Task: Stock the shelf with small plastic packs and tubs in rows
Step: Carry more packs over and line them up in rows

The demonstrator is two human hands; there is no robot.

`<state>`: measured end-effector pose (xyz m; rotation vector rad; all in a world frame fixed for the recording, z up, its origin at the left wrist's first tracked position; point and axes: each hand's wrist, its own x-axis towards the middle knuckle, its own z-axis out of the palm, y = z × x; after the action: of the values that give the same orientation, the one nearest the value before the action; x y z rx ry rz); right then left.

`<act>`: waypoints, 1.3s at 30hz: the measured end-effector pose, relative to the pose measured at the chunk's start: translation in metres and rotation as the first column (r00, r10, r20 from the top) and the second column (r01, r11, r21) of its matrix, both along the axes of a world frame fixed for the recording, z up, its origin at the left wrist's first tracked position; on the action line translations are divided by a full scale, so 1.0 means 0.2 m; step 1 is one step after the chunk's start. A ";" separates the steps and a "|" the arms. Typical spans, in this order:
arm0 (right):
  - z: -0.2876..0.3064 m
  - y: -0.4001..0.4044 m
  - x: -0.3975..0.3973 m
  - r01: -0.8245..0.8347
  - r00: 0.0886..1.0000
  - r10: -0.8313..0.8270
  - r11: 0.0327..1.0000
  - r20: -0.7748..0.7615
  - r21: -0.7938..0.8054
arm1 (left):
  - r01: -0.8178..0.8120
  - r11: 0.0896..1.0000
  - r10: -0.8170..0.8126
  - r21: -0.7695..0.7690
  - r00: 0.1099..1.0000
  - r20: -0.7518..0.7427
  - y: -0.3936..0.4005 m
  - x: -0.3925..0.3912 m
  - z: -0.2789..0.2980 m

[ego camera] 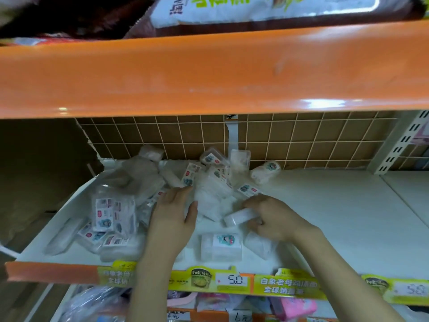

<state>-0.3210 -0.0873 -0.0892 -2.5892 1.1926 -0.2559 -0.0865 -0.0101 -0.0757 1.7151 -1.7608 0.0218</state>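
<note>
A jumbled heap of small clear plastic packs (209,180) with blue-and-red labels lies on the white shelf (325,205), spread from its left side to the middle. My left hand (173,214) rests with straight fingers on the heap. My right hand (269,217) grips a small white tub (239,217) lying on its side. One labelled tub (221,248) stands near the front edge between my forearms. Another tub (265,171) lies alone by the back grid.
An orange shelf edge (209,73) overhangs closely above, with large bags on it. A wire grid (278,140) backs the shelf. A slotted upright (399,145) stands at the right. Price tags (234,281) run along the front lip; more goods sit on the shelf below.
</note>
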 end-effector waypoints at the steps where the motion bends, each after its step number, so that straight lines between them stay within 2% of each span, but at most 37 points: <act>1: 0.00 0.01 -0.02 0.035 0.999 -0.034 0.999 0.030 -0.017 | 0.007 1.000 -0.007 0.004 1.000 0.012 -0.02 -0.01 0.01; 5: -0.01 0.04 -0.11 0.168 0.970 -0.152 0.983 0.188 -0.070 | 0.024 0.995 -0.033 0.102 0.996 0.081 -0.15 -0.05 0.06; 9: -0.02 0.08 -0.22 0.296 0.917 -0.264 0.953 0.300 -0.065 | 0.130 0.983 -0.158 0.129 0.959 0.236 -0.36 -0.11 0.12; 12: -0.04 0.11 -0.28 0.367 0.886 -0.326 0.928 0.331 -0.069 | 0.128 0.962 -0.211 0.239 0.909 0.360 -0.52 -0.16 0.12; 21: -0.09 0.17 -0.34 0.416 0.848 -0.369 0.908 0.381 -0.047 | 0.049 0.861 -0.305 0.505 0.846 0.438 -0.63 -0.19 0.07; 26: -0.11 0.18 -0.29 0.394 0.853 -0.339 0.917 0.397 -0.065 | 0.082 0.879 -0.305 0.470 0.855 0.420 -0.62 -0.18 0.05; 30: -0.12 0.21 -0.24 0.396 0.830 -0.333 0.917 0.449 -0.052 | 0.072 0.931 -0.249 0.358 0.842 0.478 -0.54 -0.18 0.06; 33: -0.14 0.22 -0.21 0.408 0.813 -0.330 0.911 0.480 -0.065 | 0.081 0.960 -0.184 0.267 0.903 0.387 -0.43 -0.18 0.07; 36: -0.15 0.23 -0.18 0.426 0.799 -0.337 0.902 0.499 -0.073 | 0.111 0.988 -0.125 0.108 0.983 0.135 -0.30 -0.19 0.06; 39: -0.15 0.25 -0.16 0.446 0.793 -0.333 0.888 0.510 -0.114 | 0.075 0.997 -0.075 0.004 0.996 -0.047 -0.18 -0.23 0.04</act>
<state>-0.3537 -0.0370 -0.1190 -2.2043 1.5540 -1.1154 -0.1322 -0.0465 -0.0673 1.6394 -1.7914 -0.0560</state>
